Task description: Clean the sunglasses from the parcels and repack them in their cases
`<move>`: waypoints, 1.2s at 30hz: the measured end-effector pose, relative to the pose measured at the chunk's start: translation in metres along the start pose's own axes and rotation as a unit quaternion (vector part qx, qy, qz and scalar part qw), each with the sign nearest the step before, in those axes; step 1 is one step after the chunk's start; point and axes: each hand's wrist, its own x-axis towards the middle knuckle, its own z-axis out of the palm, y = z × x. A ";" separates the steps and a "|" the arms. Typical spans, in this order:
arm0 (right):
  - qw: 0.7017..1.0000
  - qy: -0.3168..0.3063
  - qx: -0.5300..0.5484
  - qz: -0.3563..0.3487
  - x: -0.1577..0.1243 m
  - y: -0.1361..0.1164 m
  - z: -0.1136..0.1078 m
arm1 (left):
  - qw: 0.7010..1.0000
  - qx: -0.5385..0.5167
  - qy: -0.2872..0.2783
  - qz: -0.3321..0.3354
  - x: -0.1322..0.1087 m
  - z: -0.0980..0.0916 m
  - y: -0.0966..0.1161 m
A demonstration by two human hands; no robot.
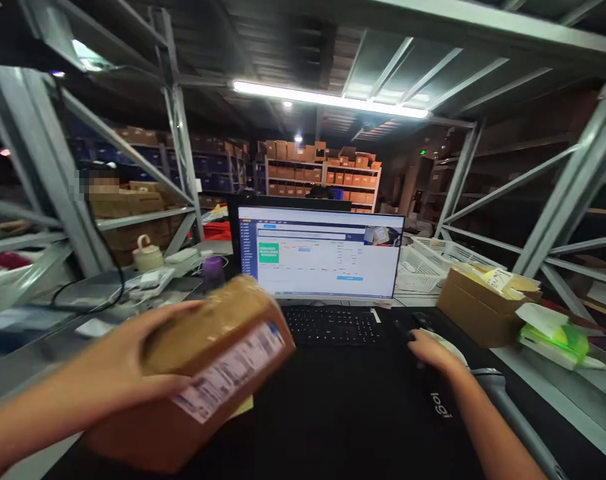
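Note:
My left hand (127,360) grips a brown cardboard box (143,427), fingers over its taped top and thumb against the side. The box is tilted and blurred. A white printed shipping label (233,373) runs along its side, and a bit of yellow paper (243,405) shows beneath it. My right hand (433,350) is closed round a slim dark thing over the black desk mat (333,407). What that thing is I cannot make out. Beside it lie a black mouse (423,323) and a grey handheld barcode scanner (507,407).
A monitor (323,260) stands behind a black keyboard (333,325). To the right are an open carton (475,310), a tissue pack (557,340) and white plastic baskets (423,267). A cream jug (147,255) and a purple-topped container (213,272) stand left. Metal shelving frames the desk.

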 end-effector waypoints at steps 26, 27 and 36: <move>0.841 -0.077 -0.220 -0.489 -0.121 -0.244 0.026 | 0.861 0.235 0.162 0.421 -0.101 0.122 -0.093; 0.834 -0.070 -0.229 -0.497 -0.120 -0.250 0.026 | 0.865 0.231 0.160 0.415 -0.101 0.122 -0.092; 0.783 -0.117 -0.218 -0.570 -0.113 -0.216 -0.007 | 0.866 0.345 0.058 0.357 -0.086 0.104 -0.062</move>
